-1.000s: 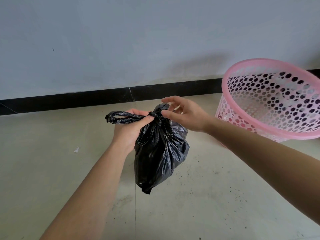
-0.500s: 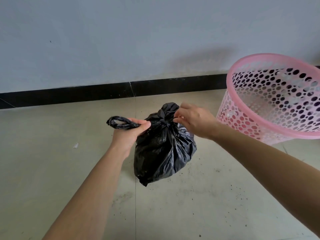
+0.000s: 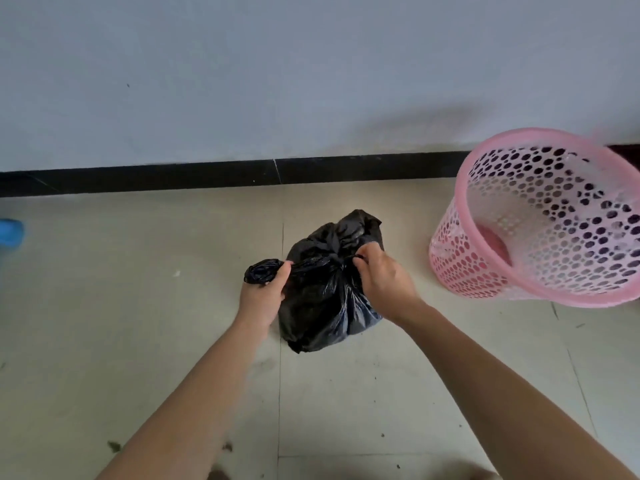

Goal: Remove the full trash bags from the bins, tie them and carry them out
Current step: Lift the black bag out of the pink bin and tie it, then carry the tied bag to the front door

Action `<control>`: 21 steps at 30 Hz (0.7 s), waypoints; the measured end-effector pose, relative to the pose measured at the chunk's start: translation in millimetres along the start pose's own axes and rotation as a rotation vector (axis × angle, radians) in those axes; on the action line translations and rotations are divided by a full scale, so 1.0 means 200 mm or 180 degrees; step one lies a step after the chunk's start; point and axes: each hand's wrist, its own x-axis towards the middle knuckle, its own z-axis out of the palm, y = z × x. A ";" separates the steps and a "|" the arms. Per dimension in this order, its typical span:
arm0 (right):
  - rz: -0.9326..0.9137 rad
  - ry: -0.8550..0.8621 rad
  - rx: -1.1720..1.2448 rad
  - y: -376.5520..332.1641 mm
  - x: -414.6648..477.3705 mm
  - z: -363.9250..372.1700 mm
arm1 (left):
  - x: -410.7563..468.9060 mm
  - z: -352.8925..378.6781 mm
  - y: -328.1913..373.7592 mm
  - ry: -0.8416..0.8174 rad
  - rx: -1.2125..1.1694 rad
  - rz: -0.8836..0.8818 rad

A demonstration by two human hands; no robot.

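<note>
A full black trash bag (image 3: 323, 306) hangs between my hands just above the tiled floor, its neck gathered into a knot. My left hand (image 3: 261, 297) grips one twisted end of the bag that sticks out to the left. My right hand (image 3: 382, 278) pinches the plastic at the knot on the bag's right side. A loose flap of the bag stands up behind the knot. The pink perforated bin (image 3: 540, 216) stands to the right, tilted toward me, with no bag inside it.
A pale wall with a black skirting strip (image 3: 207, 176) runs across behind the bag. The beige tiled floor (image 3: 104, 306) carries dark crumbs and specks near my arms. A blue object (image 3: 10, 232) shows at the far left edge.
The bag and both hands have come down closer to the floor. My right hand went from open fingers near the knot to pinching it, and my left hand pulled its end tighter.
</note>
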 end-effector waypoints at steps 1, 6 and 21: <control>0.0023 0.0050 0.0134 -0.08 -0.02 -0.07 | -0.05 -0.03 0.11 0.0014 0.0038 0.0059; 0.0034 0.0166 0.0410 -0.57 -0.15 -0.58 | -0.42 -0.21 0.76 0.0131 0.0124 0.0413; -0.1945 0.0182 0.0104 -2.90 -0.75 -2.41 | -2.41 -1.46 2.84 0.1207 -0.0449 0.1278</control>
